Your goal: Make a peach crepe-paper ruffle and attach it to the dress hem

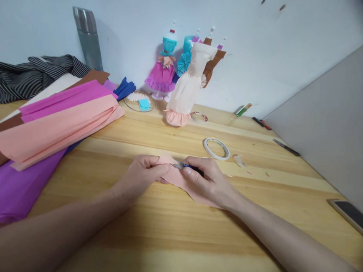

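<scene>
A small piece of peach crepe paper (176, 177) lies on the wooden table (176, 232) between my hands. My left hand (142, 174) pinches its left edge with closed fingers. My right hand (208, 182) is closed round small scissors (180, 166) with a dark handle, whose metal blades point left at the paper's upper edge, close to my left fingertips. Part of the paper is hidden under my right hand.
Stacked crepe paper sheets (51, 125) in peach, pink, purple and brown fill the left. Paper-dress dolls (183, 81) stand by the wall. A tape roll (216, 148), a second ring (199, 117), pens (285, 148), a phone (358, 220), a steel flask (88, 36) and striped cloth (22, 75) surround.
</scene>
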{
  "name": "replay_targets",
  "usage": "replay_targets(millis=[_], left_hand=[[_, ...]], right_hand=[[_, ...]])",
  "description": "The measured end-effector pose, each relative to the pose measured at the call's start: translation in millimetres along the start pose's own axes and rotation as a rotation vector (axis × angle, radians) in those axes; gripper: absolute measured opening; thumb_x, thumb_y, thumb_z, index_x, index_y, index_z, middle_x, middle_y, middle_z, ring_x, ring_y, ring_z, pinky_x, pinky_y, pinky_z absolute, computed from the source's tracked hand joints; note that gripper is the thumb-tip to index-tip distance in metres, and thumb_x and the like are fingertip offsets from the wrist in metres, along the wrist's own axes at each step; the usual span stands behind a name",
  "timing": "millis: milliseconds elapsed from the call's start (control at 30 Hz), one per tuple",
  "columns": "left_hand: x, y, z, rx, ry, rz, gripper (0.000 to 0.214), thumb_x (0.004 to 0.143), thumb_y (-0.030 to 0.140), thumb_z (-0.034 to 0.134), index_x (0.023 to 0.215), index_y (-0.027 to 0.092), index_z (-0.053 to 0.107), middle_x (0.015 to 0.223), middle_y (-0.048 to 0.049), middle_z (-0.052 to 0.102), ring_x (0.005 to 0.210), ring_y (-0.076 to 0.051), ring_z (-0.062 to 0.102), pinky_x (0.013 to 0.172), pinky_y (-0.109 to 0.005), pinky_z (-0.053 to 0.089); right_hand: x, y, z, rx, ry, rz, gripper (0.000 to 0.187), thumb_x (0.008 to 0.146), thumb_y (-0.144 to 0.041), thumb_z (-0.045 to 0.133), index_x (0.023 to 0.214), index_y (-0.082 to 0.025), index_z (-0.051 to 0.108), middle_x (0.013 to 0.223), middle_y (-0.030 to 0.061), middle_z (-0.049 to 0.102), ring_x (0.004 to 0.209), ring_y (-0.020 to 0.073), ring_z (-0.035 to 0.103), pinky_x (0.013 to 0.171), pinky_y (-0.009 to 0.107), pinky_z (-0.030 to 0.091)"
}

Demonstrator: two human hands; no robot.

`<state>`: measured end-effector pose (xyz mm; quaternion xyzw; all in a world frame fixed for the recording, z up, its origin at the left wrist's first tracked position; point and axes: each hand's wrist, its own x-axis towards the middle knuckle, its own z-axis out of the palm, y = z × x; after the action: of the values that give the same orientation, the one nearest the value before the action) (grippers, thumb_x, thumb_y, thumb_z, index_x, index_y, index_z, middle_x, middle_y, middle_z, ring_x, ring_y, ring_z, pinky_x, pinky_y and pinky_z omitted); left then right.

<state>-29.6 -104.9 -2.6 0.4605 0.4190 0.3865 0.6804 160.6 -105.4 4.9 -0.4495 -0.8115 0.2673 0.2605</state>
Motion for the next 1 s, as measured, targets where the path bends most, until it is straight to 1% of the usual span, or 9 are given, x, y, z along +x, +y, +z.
replay_targets(millis=[133,300,467,667,1000], left_hand=[[-1,-1,-0.6,0.090,-0.007,-0.019,0.015,0.068,0.027,0.061,0.061,0.014,0.067,0.060,0.0009,0.065,0.061,-0.012,0.060,0.058,-0.021,0.044],[0,-2,-2.4,0.150,-0.040,0.012,0.021,0.070,0.029,0.060,0.056,0.014,0.063,0.056,0.0013,0.061,0.056,-0.011,0.055,0.056,-0.021,0.040],[1,-3,-1.6,0.139,-0.067,0.027,0.018,0.070,0.028,0.059,0.060,0.014,0.067,0.062,0.0000,0.066,0.061,-0.012,0.058,0.061,-0.022,0.043],[3,-6,-2.1,0.194,-0.087,0.057,0.019,0.069,0.029,0.059,0.063,0.013,0.067,0.065,-0.0020,0.067,0.067,-0.015,0.061,0.067,-0.025,0.046],[6,-11,-4.6,0.202,-0.117,0.095,0.020,0.071,0.030,0.058,0.061,0.013,0.065,0.063,-0.0014,0.065,0.067,-0.015,0.061,0.067,-0.025,0.047]], right_hand=[[0,0,4,0.018,0.018,-0.021,0.040,0.090,-0.047,0.041,0.063,-0.018,0.045,0.058,-0.0028,0.038,0.055,0.0099,0.032,0.052,0.024,0.026],[0,0,7,0.056,0.008,-0.021,0.037,0.091,-0.045,0.042,0.068,-0.017,0.050,0.061,-0.0015,0.045,0.057,0.0108,0.038,0.055,0.025,0.029],[-1,-2,8,0.105,0.017,0.009,0.040,0.090,-0.048,0.041,0.069,-0.017,0.051,0.061,-0.0015,0.044,0.058,0.0114,0.039,0.055,0.025,0.030],[-1,-5,7,0.119,0.011,0.044,0.041,0.090,-0.050,0.041,0.067,-0.017,0.049,0.061,-0.0025,0.040,0.058,0.0109,0.037,0.054,0.024,0.029],[-2,-6,8,0.170,0.014,0.063,0.041,0.090,-0.050,0.041,0.063,-0.018,0.043,0.061,-0.0027,0.038,0.057,0.0102,0.033,0.053,0.024,0.027]])
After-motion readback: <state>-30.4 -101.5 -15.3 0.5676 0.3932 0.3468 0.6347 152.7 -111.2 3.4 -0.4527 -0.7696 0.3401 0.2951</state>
